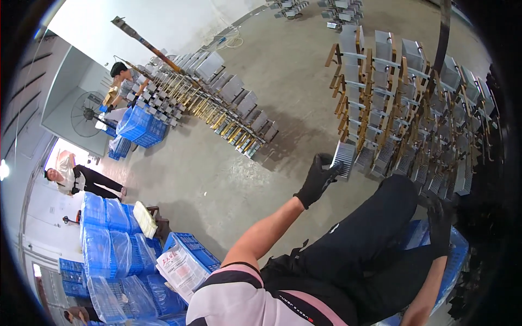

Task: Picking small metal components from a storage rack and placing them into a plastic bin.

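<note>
My left hand [318,178], in a black glove, is closed on the edge of a silver finned heat sink [344,157] beside the lower left of a hanging rack [367,81]. That rack has brownish metal hooks and carries rows of silver heat sinks. My right hand [439,220], also in a black glove, is low at the right, by my knee and just below the rack's bottom row. Its fingers are dark against a dark background, so their grip is unclear. A blue crate [459,252] with clear plastic stands under that hand.
Stacked blue crates [103,250] wrapped in plastic stand at the left, with a newspaper [182,271] on a nearer crate. Another loaded rack [217,108] stands ahead, where a person works beside blue crates [144,126]. A second person [81,176] stands at far left near a fan [87,114].
</note>
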{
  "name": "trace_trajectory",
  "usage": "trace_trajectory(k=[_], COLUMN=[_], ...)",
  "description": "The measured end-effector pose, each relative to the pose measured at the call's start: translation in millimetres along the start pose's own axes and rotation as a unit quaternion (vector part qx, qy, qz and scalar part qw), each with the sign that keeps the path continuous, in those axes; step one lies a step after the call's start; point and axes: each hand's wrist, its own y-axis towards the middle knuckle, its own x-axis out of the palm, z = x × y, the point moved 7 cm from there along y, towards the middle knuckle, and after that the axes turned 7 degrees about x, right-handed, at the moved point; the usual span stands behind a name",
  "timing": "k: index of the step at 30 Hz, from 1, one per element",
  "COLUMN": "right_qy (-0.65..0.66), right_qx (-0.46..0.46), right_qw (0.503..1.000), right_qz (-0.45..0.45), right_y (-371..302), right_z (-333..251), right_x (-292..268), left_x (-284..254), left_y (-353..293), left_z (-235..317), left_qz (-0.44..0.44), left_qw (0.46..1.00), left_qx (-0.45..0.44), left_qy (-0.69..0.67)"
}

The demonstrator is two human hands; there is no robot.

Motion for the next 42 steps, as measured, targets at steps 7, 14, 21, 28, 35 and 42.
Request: trace_trajectory(k=[7,14,21,28,35,42], right_qy=[0.744,0.381,0.135,-0.361,-0.383,-0.570], right_qx=[0.037,0.067,0.080,-0.025,0.005,0.170], right_qw=[0.660,0.919,0.979,0.895,0.886,0.796], right_qz=[-0.097,0.069,0.130,0.261,0.260,0.114], right_y=[-40,-70,-80,-102,-110,-133], right_z=[-8,-103,-36,143,94,294], right_x=[13,-13,-47,-102,-86,-59], left_x=[115,212,234,184,153,157], left_y=[-46,-99,-142,-87,-62,-53], left_z=[121,107,127,122,83,76], left_qz=[-0.074,-0.287,-0.297,-0.214,-0.140,-0.143], left_qw=[0.926,0.860,0.684,0.681,0.715,0.749], left_qx=[0.342,0.290,0.527,0.524,0.513,0.482], left_qy=[0.140,0.307,0.408,0.465,0.454,0.432])
